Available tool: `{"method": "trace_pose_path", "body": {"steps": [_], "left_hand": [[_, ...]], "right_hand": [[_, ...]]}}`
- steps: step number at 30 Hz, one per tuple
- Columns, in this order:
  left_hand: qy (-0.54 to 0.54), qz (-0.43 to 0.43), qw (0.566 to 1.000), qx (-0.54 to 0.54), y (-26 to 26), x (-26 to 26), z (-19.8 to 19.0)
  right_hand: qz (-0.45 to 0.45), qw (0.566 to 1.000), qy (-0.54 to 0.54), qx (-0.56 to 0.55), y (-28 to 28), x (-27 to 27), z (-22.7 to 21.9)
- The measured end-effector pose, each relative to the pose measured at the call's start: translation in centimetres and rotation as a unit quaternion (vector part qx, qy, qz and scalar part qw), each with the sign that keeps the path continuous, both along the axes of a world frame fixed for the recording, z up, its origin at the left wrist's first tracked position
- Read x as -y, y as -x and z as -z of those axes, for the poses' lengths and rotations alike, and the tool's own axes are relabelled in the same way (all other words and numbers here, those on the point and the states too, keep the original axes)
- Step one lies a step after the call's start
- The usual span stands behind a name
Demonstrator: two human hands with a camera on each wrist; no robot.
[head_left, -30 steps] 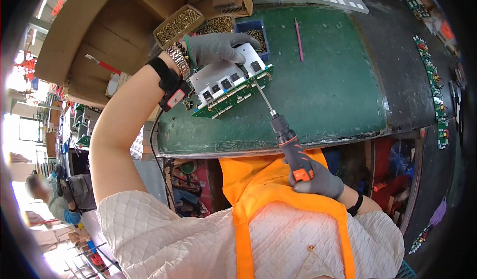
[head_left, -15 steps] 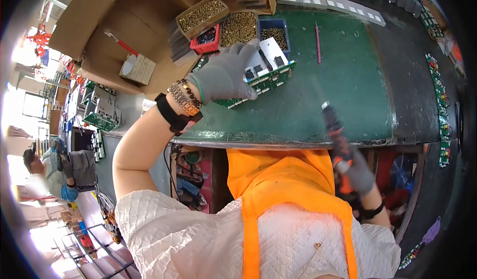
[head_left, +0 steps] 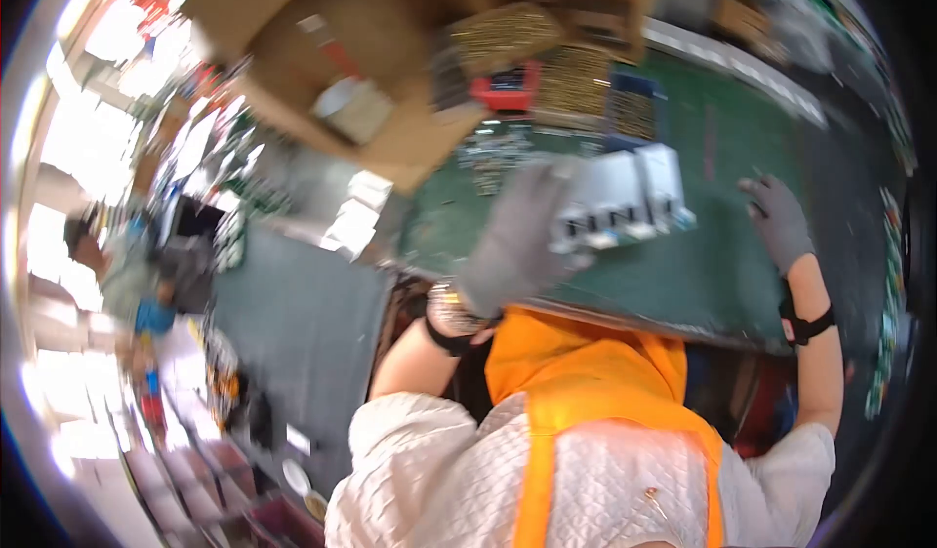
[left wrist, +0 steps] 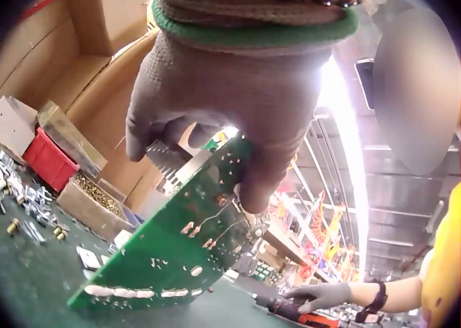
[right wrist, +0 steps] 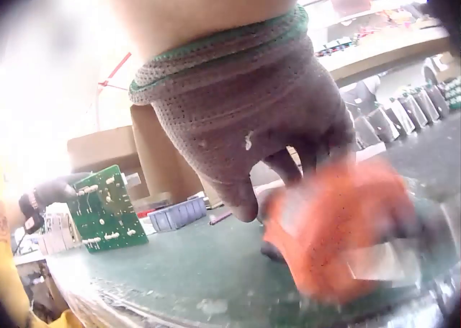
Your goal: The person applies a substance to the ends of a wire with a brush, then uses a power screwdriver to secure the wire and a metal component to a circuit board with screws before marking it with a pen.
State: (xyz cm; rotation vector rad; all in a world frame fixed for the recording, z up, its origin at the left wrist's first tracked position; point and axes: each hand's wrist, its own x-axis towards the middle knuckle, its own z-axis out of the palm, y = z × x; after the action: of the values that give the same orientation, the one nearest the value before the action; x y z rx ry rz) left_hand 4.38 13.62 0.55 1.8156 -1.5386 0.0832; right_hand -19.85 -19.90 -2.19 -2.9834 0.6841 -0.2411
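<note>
Grey-gloved right hand (head_left: 778, 224) and black-orange screwdriver (right wrist: 335, 231) swung away from green circuit board (left wrist: 155, 245); grey-gloved left hand (head_left: 527, 231) pinches board, right grip unclear.

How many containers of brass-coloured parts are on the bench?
3 visible: a tilted tray behind the red bin, an open box right of that bin, and a blue bin farther right. The view is blurred, and others may be hidden.
</note>
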Motion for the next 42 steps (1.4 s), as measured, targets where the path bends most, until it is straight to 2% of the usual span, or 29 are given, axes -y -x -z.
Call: {"method": "trace_pose_path", "body": {"steps": [1,3,4,5,7,8,10,11,15,16,17,18,20,22,23,24,26,28,30,32,33,35,36,38,40,42], "left_hand": [[-0.028,0.003,1.0,0.001,0.6,-0.2,-1.0],[-0.019,0.007,1.0,-0.009,1.2,-1.2,-1.5],[-0.015,0.018,1.0,-0.018,1.6,-1.8,-1.5],[-0.012,0.016,1.0,-0.016,1.8,-2.0,-1.3],[-0.003,0.025,0.999,-0.024,1.8,-2.6,-0.9],[0.002,0.034,0.999,-0.031,1.9,-2.9,-0.9],[0.003,0.037,0.998,-0.046,1.8,-3.3,-1.1],[0.002,0.035,0.998,-0.044,1.8,-3.2,-0.9],[0.0,0.028,0.997,-0.072,1.3,-2.8,-1.1],[0.005,0.022,0.997,-0.08,1.4,-2.6,-0.9],[0.011,0.014,0.998,-0.065,1.3,-2.5,-0.6],[0.015,0.03,0.996,-0.077,1.2,-2.5,-0.6],[0.056,0.049,0.994,-0.084,1.2,-2.8,-0.8],[0.038,0.031,0.993,-0.105,1.6,-2.9,-0.6],[0.032,0.033,0.993,-0.11,1.8,-2.7,-0.4],[0.026,0.033,0.993,-0.112,1.9,-2.6,-0.4],[0.004,0.018,0.993,-0.117,2.3,-2.6,-0.4],[0.012,0.033,0.994,-0.105,2.3,-2.2,0.0],[0.014,0.038,0.995,-0.089,2.6,-2.1,0.5],[0.019,0.006,0.996,-0.089,2.7,-2.0,0.8],[0.006,-0.002,0.998,-0.069,2.6,-2.0,0.6],[0.018,0.009,0.996,-0.086,2.6,-1.8,0.8],[0.033,0.009,0.994,-0.1,2.6,-1.7,0.9],[0.029,0.011,0.995,-0.098,2.5,-1.6,0.9],[0.01,0.009,0.999,-0.051,2.2,-1.8,1.2],[0.002,0.011,0.998,-0.061,2.4,-1.8,1.0]], "right_hand": [[-0.052,0.998,-0.009,-0.019,-2.1,1.4,1.2],[-0.075,0.995,0.045,0.042,-7.2,2.2,2.4],[-0.122,0.991,0.048,0.035,-8.5,4.2,4.1],[-0.113,0.993,0.012,0.001,-9.9,6.1,5.6],[-0.164,0.956,0.241,0.04,-11.1,11.0,10.4],[-0.176,0.953,0.243,0.047,-12.1,11.7,10.5],[-0.155,0.956,0.225,-0.105,-12.7,11.9,9.3],[-0.167,0.952,0.225,-0.126,-12.4,11.5,8.3],[-0.16,0.963,0.205,-0.066,-11.3,10.9,4.4],[-0.069,0.993,-0.015,0.094,-10.5,10.1,3.2],[0.034,0.941,-0.228,0.248,-9.4,9.3,2.3],[0.05,0.944,-0.219,0.241,-8.4,8.8,1.9],[-0.023,0.899,-0.34,0.274,-6.0,7.9,1.7],[0.026,0.873,-0.435,0.22,-5.6,1.8,1.1],[0.033,0.893,-0.431,0.128,-4.6,3.6,4.7],[0.05,0.86,-0.487,0.148,-4.4,2.8,6.7],[0.093,0.885,-0.429,0.158,-4.8,1.0,5.7],[0.116,0.851,-0.46,0.224,-6.2,-1.3,0.7],[0.094,0.739,-0.553,0.373,-7.3,-5.7,-4.8],[-0.019,0.693,-0.612,0.381,-7.1,-7.7,-6.9],[-0.008,0.693,-0.609,0.386,-7.3,-9.3,-7.4],[-0.096,0.767,-0.562,0.295,-7.5,-12.6,-8.2],[-0.107,0.776,-0.589,0.201,-7.3,-13.2,-8.9],[-0.113,0.769,-0.6,0.189,-7.9,-14.5,-7.9],[-0.101,0.771,-0.594,0.206,-8.1,-15.1,-7.5],[-0.093,0.772,-0.588,0.223,-8.1,-15.0,-6.8]]}}
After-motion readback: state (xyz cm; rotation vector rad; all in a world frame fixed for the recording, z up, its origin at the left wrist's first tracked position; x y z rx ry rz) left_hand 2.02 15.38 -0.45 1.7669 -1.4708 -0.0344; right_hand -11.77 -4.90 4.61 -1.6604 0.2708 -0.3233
